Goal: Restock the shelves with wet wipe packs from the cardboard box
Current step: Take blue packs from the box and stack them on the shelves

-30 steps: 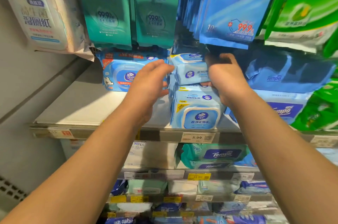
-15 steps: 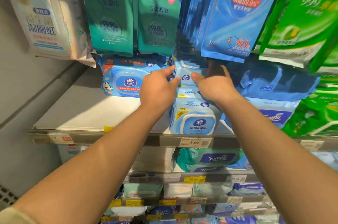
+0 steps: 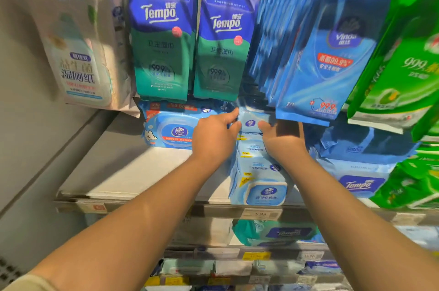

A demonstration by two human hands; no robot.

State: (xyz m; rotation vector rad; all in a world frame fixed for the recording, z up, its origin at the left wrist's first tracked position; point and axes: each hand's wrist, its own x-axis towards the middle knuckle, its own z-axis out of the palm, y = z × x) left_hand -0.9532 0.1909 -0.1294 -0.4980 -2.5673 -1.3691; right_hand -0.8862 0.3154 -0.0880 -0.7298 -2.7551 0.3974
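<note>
Both hands have travelled deeper into the shelf since the earlier frames, and the view has tilted upward, bringing the hanging packs overhead into fuller view. Nearest the viewer, the two bare forearms converge over the front lip of the shelf (image 3: 133, 198), whose price rail carries a 5.99 tag (image 3: 260, 214). On the shelf, a stack of pale-blue Vinda wet wipe packs (image 3: 259, 179) stands between the wrists. Farther in, the left hand (image 3: 213, 136) and the right hand (image 3: 282, 138) flank the top wet wipe pack (image 3: 250, 122); the fingers of each lie against its sides and appear to pinch it lightly, though whether they grip or merely press cannot be told with certainty. Just left of it lies a larger blue Vinda pack (image 3: 171, 129) at the back of the shelf; to the right sit blue Tempo packs (image 3: 361, 172). Above hang green-and-blue Tempo pouches (image 3: 164, 36) and a row of blue Vinda sachets (image 3: 332, 57), whose lower edges overlap the working space. The step in hand is judged to be seating the top pack squarely on the stack: even pressure from both sides, label kept forward, edges aligned with the pack below, and the hands kept low to avoid disturbing the sachets. No cardboard box is in view.
</note>
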